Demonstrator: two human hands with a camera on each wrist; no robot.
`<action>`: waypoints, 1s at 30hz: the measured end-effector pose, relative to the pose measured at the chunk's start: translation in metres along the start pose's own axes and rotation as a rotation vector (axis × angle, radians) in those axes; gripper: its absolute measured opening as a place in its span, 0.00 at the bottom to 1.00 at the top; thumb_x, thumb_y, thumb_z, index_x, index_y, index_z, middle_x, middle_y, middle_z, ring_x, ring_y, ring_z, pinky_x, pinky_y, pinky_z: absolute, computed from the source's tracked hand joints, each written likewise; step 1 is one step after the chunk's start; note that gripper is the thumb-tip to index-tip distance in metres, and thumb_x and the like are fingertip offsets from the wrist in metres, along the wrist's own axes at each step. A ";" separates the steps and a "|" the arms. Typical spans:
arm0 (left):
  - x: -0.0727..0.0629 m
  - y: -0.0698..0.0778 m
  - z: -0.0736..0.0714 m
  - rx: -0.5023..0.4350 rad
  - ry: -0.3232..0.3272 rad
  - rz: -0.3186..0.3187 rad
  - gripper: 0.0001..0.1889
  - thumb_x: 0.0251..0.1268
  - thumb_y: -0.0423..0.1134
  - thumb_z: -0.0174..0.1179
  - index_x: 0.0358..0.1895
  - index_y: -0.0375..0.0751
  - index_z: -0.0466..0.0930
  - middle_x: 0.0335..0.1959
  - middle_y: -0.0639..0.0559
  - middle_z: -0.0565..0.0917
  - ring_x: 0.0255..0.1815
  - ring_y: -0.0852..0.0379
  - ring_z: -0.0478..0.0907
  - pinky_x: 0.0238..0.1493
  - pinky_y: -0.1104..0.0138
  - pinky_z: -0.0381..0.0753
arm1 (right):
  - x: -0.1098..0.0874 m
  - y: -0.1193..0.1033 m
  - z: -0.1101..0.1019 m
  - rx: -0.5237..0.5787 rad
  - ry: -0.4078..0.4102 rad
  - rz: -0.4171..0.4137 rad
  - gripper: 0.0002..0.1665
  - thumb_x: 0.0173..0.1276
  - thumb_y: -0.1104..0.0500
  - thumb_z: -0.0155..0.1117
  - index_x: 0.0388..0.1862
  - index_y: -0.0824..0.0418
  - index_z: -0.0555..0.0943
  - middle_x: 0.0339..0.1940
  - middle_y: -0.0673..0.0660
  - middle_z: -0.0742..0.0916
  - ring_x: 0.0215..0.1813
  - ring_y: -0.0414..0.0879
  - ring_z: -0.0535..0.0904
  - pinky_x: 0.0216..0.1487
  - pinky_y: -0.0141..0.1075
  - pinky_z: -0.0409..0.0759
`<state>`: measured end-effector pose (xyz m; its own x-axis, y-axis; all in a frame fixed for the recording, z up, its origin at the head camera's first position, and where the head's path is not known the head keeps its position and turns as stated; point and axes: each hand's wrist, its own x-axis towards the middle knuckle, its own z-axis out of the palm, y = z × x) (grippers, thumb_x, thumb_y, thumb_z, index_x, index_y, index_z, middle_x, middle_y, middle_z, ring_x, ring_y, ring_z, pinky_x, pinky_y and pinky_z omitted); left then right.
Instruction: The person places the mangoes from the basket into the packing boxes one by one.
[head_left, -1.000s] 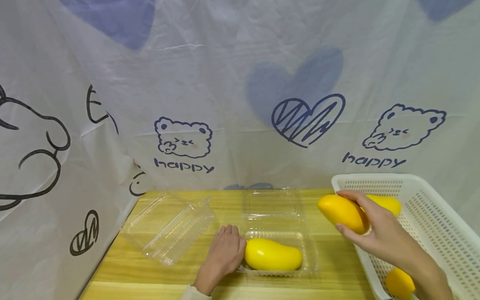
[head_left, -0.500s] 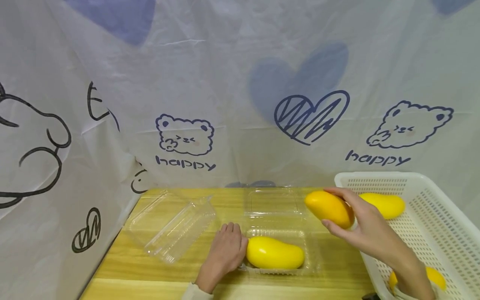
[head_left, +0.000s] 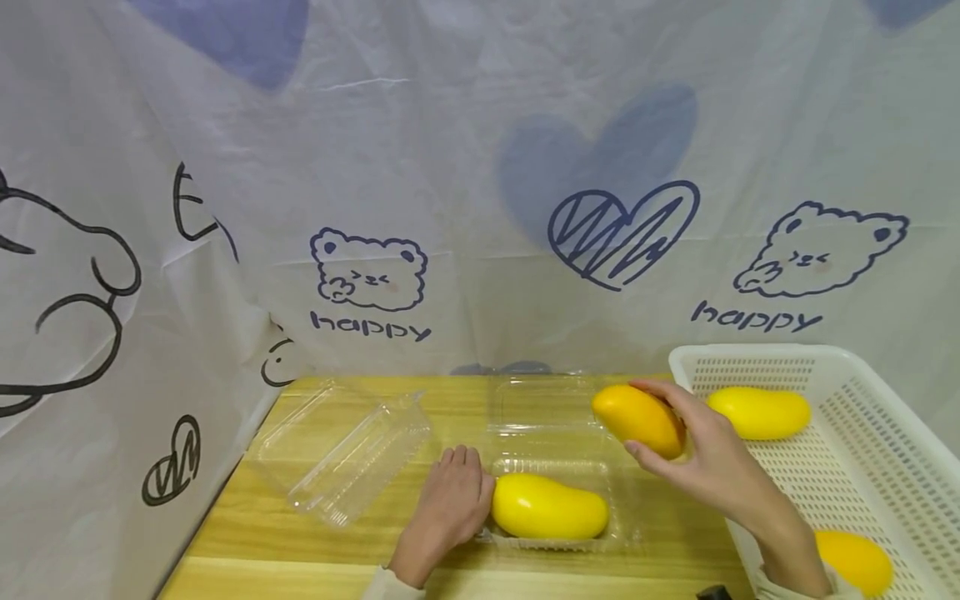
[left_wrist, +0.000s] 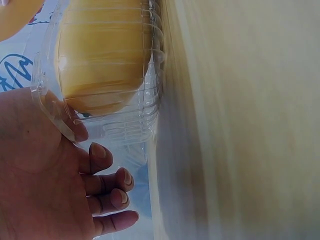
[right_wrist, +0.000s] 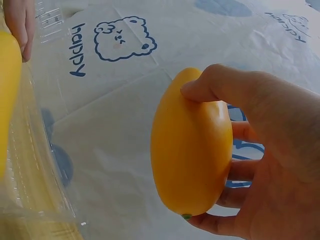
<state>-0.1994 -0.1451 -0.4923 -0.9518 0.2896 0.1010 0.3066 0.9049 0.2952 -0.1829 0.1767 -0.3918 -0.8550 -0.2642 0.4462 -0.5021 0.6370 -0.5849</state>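
An orange-yellow mango [right_wrist: 192, 145] is gripped in my right hand [head_left: 712, 450], thumb on one side and fingers round the other, raised above the table near the basket. My left hand [head_left: 450, 500] pinches the left rim of an opened clear plastic clamshell box [head_left: 622, 521]; in the left wrist view its thumb reaches over the rim while the fingers [left_wrist: 107, 182] curl outside the wall. Inside that box lies a yellow mango [head_left: 551, 507]. The box's lid [head_left: 547, 404] is folded back, away from me.
A white perforated basket [head_left: 892, 408] on the right holds a yellow mango [head_left: 759, 412] and an orange-yellow mango [head_left: 855, 562]. To the left stands another clear plastic box [head_left: 345, 454]. A small black object [head_left: 714, 592] shows at the bottom edge. A patterned cloth [head_left: 465, 208] hangs behind.
My right hand has carried its mango leftward from over the basket's edge toward the opened box, uncovering more of the mangoes in the basket. The left hand has kept its place on the rim.
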 end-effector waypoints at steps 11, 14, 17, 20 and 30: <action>0.001 -0.002 0.000 0.018 -0.015 0.004 0.13 0.79 0.40 0.39 0.35 0.38 0.67 0.32 0.46 0.67 0.35 0.50 0.63 0.41 0.55 0.69 | 0.002 -0.006 0.011 -0.016 0.004 -0.021 0.43 0.59 0.58 0.79 0.72 0.56 0.72 0.61 0.52 0.83 0.51 0.45 0.79 0.48 0.41 0.80; 0.001 -0.002 0.000 0.015 -0.020 -0.001 0.13 0.79 0.40 0.39 0.35 0.37 0.67 0.32 0.46 0.67 0.35 0.50 0.63 0.42 0.55 0.70 | 0.003 -0.006 0.016 -0.017 0.013 -0.024 0.45 0.59 0.58 0.80 0.74 0.56 0.69 0.62 0.54 0.83 0.53 0.47 0.81 0.50 0.45 0.82; 0.001 -0.002 0.000 0.011 -0.025 -0.008 0.13 0.78 0.40 0.39 0.35 0.38 0.67 0.32 0.46 0.67 0.35 0.50 0.63 0.42 0.55 0.69 | 0.004 -0.007 0.021 0.000 0.020 -0.020 0.46 0.60 0.58 0.79 0.75 0.57 0.67 0.62 0.56 0.83 0.55 0.49 0.81 0.53 0.50 0.81; 0.001 -0.002 0.001 0.012 -0.026 -0.005 0.13 0.78 0.40 0.39 0.35 0.38 0.67 0.32 0.46 0.67 0.35 0.50 0.63 0.41 0.55 0.69 | 0.004 -0.007 0.026 0.001 0.014 -0.007 0.44 0.61 0.58 0.78 0.73 0.59 0.67 0.62 0.58 0.83 0.55 0.50 0.81 0.53 0.52 0.81; 0.002 -0.001 0.001 0.016 -0.023 -0.001 0.13 0.78 0.40 0.40 0.35 0.38 0.67 0.32 0.46 0.68 0.35 0.50 0.63 0.41 0.56 0.69 | 0.005 -0.001 0.044 -0.048 -0.033 0.031 0.39 0.59 0.55 0.79 0.66 0.63 0.74 0.56 0.60 0.85 0.48 0.50 0.82 0.47 0.49 0.81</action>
<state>-0.2011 -0.1449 -0.4937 -0.9521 0.2957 0.0784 0.3057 0.9101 0.2798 -0.1926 0.1433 -0.4189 -0.8741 -0.2672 0.4056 -0.4694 0.6791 -0.5643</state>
